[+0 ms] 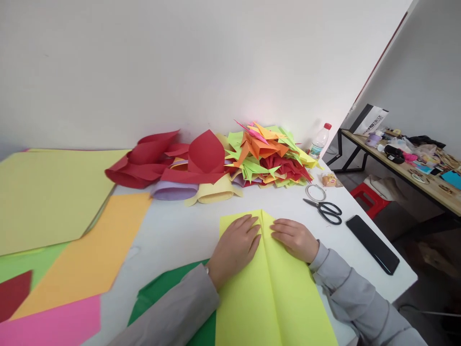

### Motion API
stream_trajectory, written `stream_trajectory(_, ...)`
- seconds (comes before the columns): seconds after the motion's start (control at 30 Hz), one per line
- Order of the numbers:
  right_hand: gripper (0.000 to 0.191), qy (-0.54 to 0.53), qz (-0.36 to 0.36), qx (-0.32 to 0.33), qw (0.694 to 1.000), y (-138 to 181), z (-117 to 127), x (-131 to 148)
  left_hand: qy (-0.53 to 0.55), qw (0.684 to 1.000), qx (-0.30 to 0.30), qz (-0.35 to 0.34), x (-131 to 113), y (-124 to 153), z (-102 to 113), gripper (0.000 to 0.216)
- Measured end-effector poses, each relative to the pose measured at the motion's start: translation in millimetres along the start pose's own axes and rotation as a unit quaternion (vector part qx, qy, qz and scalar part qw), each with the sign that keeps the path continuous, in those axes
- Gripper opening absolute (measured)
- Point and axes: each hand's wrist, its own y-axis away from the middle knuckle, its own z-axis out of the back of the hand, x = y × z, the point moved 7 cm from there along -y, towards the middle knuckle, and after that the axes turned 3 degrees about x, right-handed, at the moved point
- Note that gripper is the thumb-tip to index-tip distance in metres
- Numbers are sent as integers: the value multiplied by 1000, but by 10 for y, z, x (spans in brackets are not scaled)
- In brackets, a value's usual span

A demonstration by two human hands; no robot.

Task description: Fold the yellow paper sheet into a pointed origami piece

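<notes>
A bright yellow sheet of paper (252, 307) lies before me on the white table, with a crease running down its middle from the far edge. My left hand (236, 247) rests on the sheet left of the crease, fingers lying on it near the far edge. Right of the crease, my right hand (295, 239) also lies on the paper, fingers stretched toward the fold. Both hands are open and press on the sheet rather than grip it. Partly under the yellow sheet and my left sleeve is a dark green paper (162, 283).
Folded red paper shapes (144, 161) and a heap of colourful folded paper (262, 154) line the wall. Large coloured sheets (57, 192) cover the left side. To the right are scissors (326, 210), a tape roll (316, 192), a phone (372, 244) and a bottle (319, 142).
</notes>
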Motion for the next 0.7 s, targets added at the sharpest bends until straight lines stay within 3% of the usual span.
stream_trajectory(0.33,34,8,62,-18,998,8,37,113,-11,999,22,-27,-52,-3,3,40)
stream_trajectory(0.5,33,27,15,-57,998,-1,95,129,-46,995,65,-54,-98,3,-65,40)
stream_trajectory(0.7,46,62,-16,9,998,26,-8,61,-68,995,55,-55,-124,3,-24,39)
